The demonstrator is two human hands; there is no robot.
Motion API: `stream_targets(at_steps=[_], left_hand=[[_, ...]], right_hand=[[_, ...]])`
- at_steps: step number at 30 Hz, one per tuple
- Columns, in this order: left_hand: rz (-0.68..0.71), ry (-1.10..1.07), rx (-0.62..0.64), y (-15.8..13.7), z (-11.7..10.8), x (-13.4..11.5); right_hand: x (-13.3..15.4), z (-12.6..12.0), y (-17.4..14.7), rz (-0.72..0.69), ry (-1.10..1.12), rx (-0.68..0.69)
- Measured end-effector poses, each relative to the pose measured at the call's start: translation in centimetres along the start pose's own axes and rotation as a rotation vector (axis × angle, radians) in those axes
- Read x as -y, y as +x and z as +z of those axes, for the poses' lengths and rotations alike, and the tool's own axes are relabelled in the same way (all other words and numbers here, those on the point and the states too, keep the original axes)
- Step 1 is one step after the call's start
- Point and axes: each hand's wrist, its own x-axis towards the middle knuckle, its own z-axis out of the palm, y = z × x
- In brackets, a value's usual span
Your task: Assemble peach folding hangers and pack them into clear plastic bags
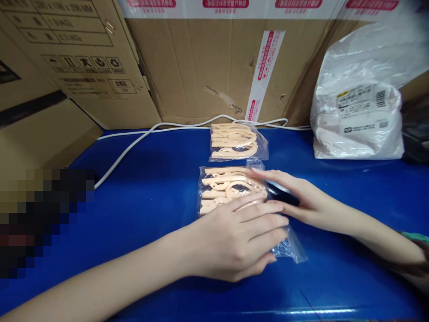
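Observation:
A clear plastic bag of beige folding clothes hangers [217,181] lies on the blue tabletop. My left hand [234,237] rests flat across its lower right part, palm down with the fingers stretched out, hiding some of the hangers. At the bag's right side is my right hand [298,192], thumb and fingers apart, fingertips touching the plastic. A dark patch shows between its thumb and forefinger; I cannot make out what it is. Just behind lies a second clear bag of similar beige hangers [231,141], touched by neither hand.
Cardboard boxes [201,67] stand along the back and left. A white cable [130,145] runs along the back of the blue table [150,201]. At the back right stands a white plastic parcel bag [358,120] with a label. The left edge is pixelated.

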Motion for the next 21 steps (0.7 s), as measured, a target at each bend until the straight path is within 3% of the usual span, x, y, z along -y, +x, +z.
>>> stream_targets(at_steps=[4,10,15,21], left_hand=[[0.006,-0.021,-0.096,-0.2,0.1,-0.1],[0.055,0.003,-0.173,-0.3,0.3,-0.2],[0.098,0.196,-0.046,-0.2,0.4,-0.6],[0.096,0.3,-0.077,-0.1,0.7,-0.9]], right_hand=[[0.4,0.5,0.6,-0.053,-0.122,0.045],[1.2,1.1,1.3,0.018,-0.271,0.101],[1.3,1.5,1.8,0.014,-0.359,0.116],[1.3,1.4,2.3,-0.051,-0.367,0.145]])
